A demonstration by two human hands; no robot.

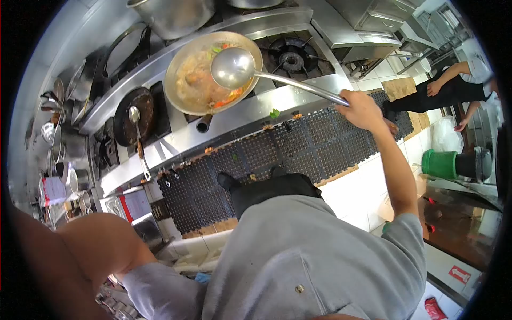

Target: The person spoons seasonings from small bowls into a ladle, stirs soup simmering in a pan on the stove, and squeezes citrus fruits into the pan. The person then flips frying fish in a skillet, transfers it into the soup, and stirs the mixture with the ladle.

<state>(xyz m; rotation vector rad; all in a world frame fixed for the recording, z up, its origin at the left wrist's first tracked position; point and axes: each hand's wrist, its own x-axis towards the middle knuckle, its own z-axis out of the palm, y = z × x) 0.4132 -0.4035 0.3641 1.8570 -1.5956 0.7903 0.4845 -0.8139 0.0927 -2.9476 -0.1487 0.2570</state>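
Note:
My right hand (360, 110) is closed round the end of a long metal handle. It belongs to a big ladle (233, 68), whose bowl hangs over a wide pan (256, 53) on the stove. Inside the pan is a steaming, orange-brown stew (189, 80) with green and red pieces. The pan's short, hollow handle (204, 124) points toward me. My left arm (104, 240) is bent up close to the camera at the lower left, and its hand is not visible.
A dark frying pan (121, 118) with a metal spoon (134, 115) lies left on the stove. Right of the stew is a bare burner (292, 61); a large pot (173, 16) stands behind. Black mats (256, 149) cover the floor. Another person (448, 88) stands at right near a green bin (440, 163).

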